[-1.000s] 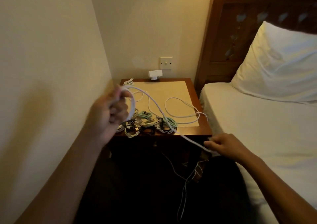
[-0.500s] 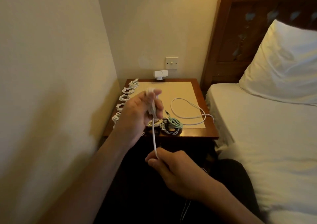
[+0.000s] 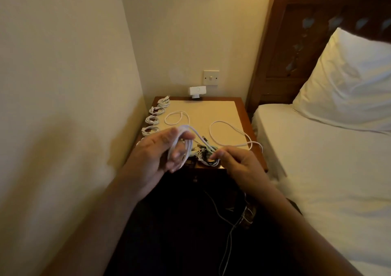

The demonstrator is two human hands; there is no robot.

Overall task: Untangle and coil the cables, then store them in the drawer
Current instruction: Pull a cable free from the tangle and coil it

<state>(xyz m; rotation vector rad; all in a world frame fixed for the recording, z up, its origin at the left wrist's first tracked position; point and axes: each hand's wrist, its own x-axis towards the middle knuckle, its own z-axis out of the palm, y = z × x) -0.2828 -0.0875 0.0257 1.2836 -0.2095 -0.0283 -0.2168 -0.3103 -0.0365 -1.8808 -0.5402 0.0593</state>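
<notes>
My left hand [image 3: 156, 155] holds a white cable [image 3: 184, 131] looped around its fingers, above the front edge of the wooden nightstand [image 3: 243, 111]. The free strand runs from the loops to my right hand [image 3: 239, 161], which pinches it near the front right of the tabletop. Several coiled white cables [image 3: 153, 119] lie in a row along the nightstand's left edge. A tangle of green, black and white cables [image 3: 208, 154] sits at the front edge, partly hidden by my hands. Loose white cable [image 3: 228, 127] lies spread over the cream mat [image 3: 215, 111].
A white plug adapter [image 3: 197, 90] stands at the nightstand's back edge under a wall switch [image 3: 211, 77]. The wall is close on the left. A bed [image 3: 328, 170] with a pillow [image 3: 351, 81] is on the right. More cables [image 3: 232, 229] hang down in the dark below the nightstand.
My right hand rose from below the nightstand's front edge to the tabletop's front right. The left hand turned, and more loops now sit around its fingers.
</notes>
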